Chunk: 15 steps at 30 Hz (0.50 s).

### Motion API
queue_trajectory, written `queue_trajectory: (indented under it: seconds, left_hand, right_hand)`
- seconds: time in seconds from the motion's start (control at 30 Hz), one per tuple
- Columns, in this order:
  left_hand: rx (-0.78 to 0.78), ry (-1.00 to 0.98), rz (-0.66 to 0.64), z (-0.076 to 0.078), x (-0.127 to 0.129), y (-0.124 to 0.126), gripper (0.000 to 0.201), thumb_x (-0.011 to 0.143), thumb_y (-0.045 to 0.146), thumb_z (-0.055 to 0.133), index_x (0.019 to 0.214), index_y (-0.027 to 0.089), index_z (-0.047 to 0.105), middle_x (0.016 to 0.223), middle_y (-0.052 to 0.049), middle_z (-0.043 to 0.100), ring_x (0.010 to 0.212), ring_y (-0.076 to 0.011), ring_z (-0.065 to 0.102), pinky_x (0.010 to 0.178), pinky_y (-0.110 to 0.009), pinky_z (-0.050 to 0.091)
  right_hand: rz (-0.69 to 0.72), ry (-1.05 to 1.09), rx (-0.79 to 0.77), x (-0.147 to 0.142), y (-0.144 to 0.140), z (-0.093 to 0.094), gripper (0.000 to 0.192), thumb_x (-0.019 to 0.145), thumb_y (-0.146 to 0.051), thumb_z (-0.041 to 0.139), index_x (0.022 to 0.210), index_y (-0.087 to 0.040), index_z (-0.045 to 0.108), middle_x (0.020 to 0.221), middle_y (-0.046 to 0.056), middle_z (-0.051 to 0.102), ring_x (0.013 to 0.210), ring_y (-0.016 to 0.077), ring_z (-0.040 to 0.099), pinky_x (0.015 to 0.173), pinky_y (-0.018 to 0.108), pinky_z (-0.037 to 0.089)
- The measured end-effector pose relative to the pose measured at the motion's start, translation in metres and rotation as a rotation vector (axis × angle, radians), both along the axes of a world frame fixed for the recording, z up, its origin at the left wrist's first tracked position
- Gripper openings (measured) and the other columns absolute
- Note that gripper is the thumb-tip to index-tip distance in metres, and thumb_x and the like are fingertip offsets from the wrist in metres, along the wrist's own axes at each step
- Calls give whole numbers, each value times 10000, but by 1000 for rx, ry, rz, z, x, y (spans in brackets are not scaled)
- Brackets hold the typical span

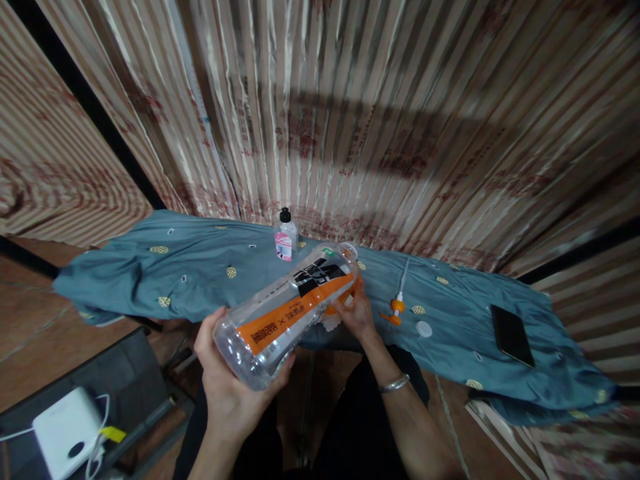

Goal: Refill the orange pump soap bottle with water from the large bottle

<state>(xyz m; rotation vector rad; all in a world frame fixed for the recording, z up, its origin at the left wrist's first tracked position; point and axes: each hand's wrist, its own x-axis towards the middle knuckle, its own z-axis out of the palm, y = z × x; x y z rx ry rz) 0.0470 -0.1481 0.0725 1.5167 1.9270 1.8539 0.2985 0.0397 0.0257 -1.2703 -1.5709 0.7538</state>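
My left hand (227, 383) grips the base of a large clear plastic bottle (285, 313) with an orange and black label. The bottle is tipped on its side, its uncapped neck pointing away toward the blue cloth. My right hand (356, 312) sits under the bottle's upper part, fingers around an orange-and-white object that is mostly hidden. A silver bracelet circles my right wrist. An orange pump nozzle with a white tube (397, 308) and a white cap (423, 328) lie on the cloth just right of my right hand.
A blue patterned cloth (165, 267) covers the table. A small clear bottle with a black cap and pink label (286, 237) stands at its far edge. A black phone (511, 333) lies at right. Striped curtains hang behind. A white box with cables (67, 430) sits lower left.
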Motion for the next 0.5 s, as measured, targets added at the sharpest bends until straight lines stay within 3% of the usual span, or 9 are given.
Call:
queue_trajectory:
  seconds: [0.27,0.5]
  left_hand:
    - [33,61,17,-3,1,1,1222,722,658,1121,1730,312,525,1544,-116,675,1254,-332,809,1020,-489,751]
    - [15,85,15,0,0,-2,1186,766,618,1103,1743,319,502,1561,-108,641,1281,-319,782,1046,-465,749]
  right_hand:
    - [-34,-21,-11,-1,-1,3,1008,831,-564,940,1701,-186,599,1573,241,857,1400,462,886,1171,585,752]
    - [-35,-20,-23,-2,-1,3,946,835,-535,943,1664,-211,624,1467,207,902,1302,454,916,1086,570,779]
